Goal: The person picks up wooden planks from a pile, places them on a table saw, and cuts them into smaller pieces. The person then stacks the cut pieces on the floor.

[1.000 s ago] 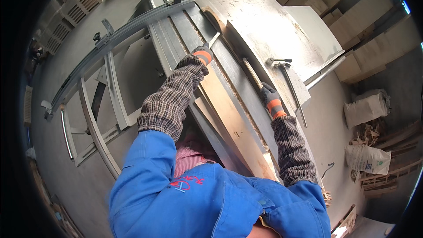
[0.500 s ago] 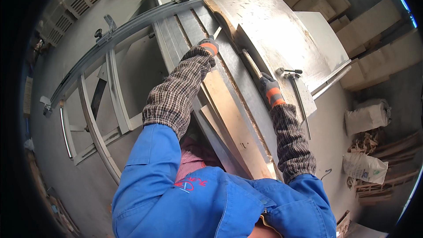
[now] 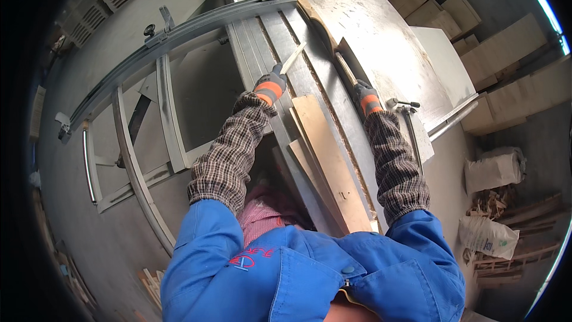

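Where the left hand closes, a thin strip juts forward

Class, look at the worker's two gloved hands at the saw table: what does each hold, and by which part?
The left hand grips a thin pale wood strip by its near end. The right hand holds a narrow wooden strip, also by its near end.
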Action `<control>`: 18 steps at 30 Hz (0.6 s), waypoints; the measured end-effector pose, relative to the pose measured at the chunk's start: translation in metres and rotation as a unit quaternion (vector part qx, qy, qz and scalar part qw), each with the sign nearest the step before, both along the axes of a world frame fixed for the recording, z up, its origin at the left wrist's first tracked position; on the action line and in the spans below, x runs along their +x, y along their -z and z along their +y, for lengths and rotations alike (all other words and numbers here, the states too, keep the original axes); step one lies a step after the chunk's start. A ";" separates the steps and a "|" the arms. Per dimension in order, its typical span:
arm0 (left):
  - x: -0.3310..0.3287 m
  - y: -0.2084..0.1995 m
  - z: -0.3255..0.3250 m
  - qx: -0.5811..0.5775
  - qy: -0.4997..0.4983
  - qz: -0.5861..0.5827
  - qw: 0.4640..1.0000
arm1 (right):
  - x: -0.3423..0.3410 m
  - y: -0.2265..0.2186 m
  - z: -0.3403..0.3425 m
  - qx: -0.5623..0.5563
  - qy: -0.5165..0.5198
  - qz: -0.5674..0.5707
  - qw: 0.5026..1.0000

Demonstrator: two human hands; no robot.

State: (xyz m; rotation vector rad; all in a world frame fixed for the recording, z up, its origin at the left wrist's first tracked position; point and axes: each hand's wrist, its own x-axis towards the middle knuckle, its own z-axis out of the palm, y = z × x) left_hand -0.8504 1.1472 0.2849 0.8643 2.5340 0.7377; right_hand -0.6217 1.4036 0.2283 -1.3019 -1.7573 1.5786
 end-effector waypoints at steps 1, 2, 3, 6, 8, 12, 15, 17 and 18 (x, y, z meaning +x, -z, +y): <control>-0.007 0.008 -0.031 0.001 -0.024 -0.016 1.000 | -0.015 -0.009 -0.010 -0.048 -0.018 0.008 0.999; -0.003 0.006 -0.059 0.019 -0.036 -0.031 0.999 | -0.017 -0.015 -0.016 -0.067 -0.017 0.036 0.997; 0.006 -0.004 -0.087 0.036 -0.035 -0.030 0.998 | -0.013 -0.021 -0.022 -0.085 -0.011 0.064 0.994; 0.014 0.036 -0.183 0.099 -0.088 -0.058 0.989 | 0.004 -0.027 -0.047 -0.107 0.035 0.117 0.987; 0.051 0.008 -0.234 0.132 -0.116 -0.088 0.980 | 0.046 -0.031 -0.077 -0.090 0.052 0.129 0.986; 0.086 0.086 -0.362 0.187 -0.266 -0.268 0.907 | 0.111 -0.043 -0.170 -0.047 -0.003 0.093 0.995; 0.118 0.103 -0.385 0.102 -0.215 0.123 0.963 | 0.163 0.003 -0.207 0.004 -0.057 0.022 0.998; 0.120 0.060 -0.373 0.004 -0.206 0.058 0.977 | 0.165 -0.012 -0.247 -0.005 -0.093 -0.006 0.996; 0.114 0.063 -0.371 -0.016 -0.181 0.114 0.977 | 0.157 -0.008 -0.260 -0.001 -0.104 -0.017 0.994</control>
